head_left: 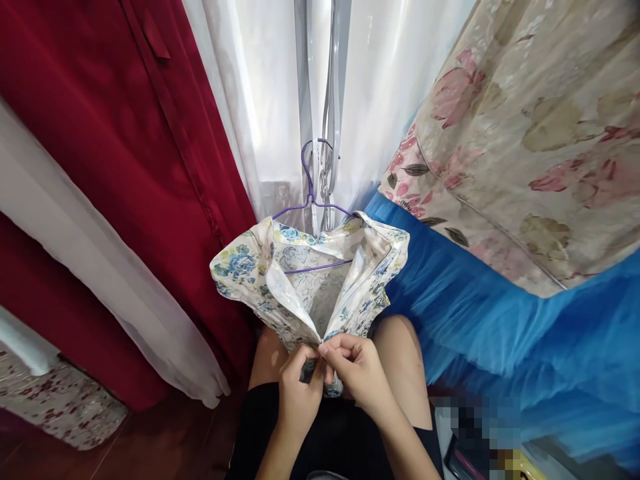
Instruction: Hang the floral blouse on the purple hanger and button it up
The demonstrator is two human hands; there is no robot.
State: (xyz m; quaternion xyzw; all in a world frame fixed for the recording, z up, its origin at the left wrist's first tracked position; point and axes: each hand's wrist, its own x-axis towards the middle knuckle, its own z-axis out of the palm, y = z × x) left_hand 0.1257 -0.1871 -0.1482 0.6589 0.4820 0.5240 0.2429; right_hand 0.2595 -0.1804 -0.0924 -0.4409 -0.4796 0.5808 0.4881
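Observation:
A white garment with blue and yellow flowers [243, 267] hangs on a purple wire hanger [311, 193], its opening parted in a V. The two edges meet at my fingers, above my lap. My right hand [353, 363] pinches the zipper at the bottom of this V; the pull itself is covered by the fingertips. Just below and to the left, my left hand [303, 377] is closed with thumb and forefinger on the fabric along the seam. Both hands touch or nearly touch each other. The lower part of the garment is hidden behind them.
White cloth [270, 87] with hanging grey ribbons [304, 67] is behind the hanger. A red drape [165, 133] hangs on the left. Floral fabric [500, 153] and blue tulle [480, 313] hang close on the right. A blurred-out patch [480, 433] lies at lower right.

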